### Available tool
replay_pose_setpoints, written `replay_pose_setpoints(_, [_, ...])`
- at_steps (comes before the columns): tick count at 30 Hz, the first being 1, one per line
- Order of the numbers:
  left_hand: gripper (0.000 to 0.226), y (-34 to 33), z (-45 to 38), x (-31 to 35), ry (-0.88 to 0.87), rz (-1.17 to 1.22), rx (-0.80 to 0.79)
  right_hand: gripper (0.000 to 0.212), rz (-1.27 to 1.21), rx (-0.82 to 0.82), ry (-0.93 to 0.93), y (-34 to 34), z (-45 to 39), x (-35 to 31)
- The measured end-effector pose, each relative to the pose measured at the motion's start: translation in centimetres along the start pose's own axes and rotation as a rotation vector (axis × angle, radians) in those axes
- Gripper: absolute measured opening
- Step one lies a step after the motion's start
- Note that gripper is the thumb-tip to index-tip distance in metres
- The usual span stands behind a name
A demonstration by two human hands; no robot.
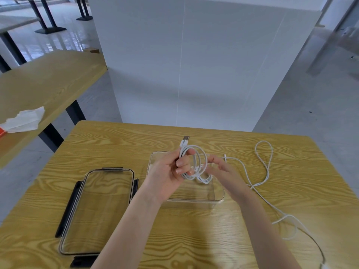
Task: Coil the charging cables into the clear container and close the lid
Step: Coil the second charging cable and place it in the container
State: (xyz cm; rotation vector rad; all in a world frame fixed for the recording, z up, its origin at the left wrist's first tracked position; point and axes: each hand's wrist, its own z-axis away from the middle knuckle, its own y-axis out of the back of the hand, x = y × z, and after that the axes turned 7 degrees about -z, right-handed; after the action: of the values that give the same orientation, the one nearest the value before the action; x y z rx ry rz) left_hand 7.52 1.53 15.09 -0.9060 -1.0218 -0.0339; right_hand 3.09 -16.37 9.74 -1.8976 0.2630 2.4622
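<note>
- Lid (97, 210): clear, with dark latches on its edges; lies flat near the left edge of the table (194, 239), toward the near-left corner, off the container and not yet fitted.
- Left hand (171, 171): raised over the container, fingers and thumb curled round a white coiled cable (194, 164), pinning several loops; the USB plug (186, 138) sticks up above the fingers, pointing at the far edge.
- Clear container (217, 199): open, at the table's middle, just right of the lid; whether anything already lies inside cannot be told through the hands.
- Right hand (223, 167): beside the coil, fingers curled at its right side; it appears to pinch the strand, though the exact contact is hard to make out.
- Loose cable (266, 171): white, trails from near the right hand in a wide loop toward the far-right corner, then back along the right edge to the near-right corner. Whether it is one cable with the coil cannot be told.
- Step in hand (judgement): winding a cable, before placement. The next move calls for drawing in remaining slack, keeping the loops pinned, and lowering the coil into the container without it springing open.
</note>
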Motion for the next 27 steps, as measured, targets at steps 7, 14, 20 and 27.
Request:
replay_pose_setpoints(7, [0.034,0.1,-0.4,-1.4,0.018,0.038,0.026,0.01,-0.406,0.192,0.083,-3.7,-0.1,-0.2])
replay_pose_setpoints(14, [0.038,1.3,-1.1,-1.6,-0.011,0.101,0.109,0.035,-0.338,0.091,-0.058,-2.6,0.5,-0.2])
replay_pose_setpoints(20, [0.036,1.8,-1.4,-2.4,0.002,0.151,0.161,0.03,-0.595,-0.014,-0.099,-2.7,0.5,0.2])
replay_pose_setpoints(27, [0.034,1.3,-1.3,-2.6,0.04,0.338,0.113,0.025,-0.97,-0.035,-0.297,-4.2,0.1,0.6])
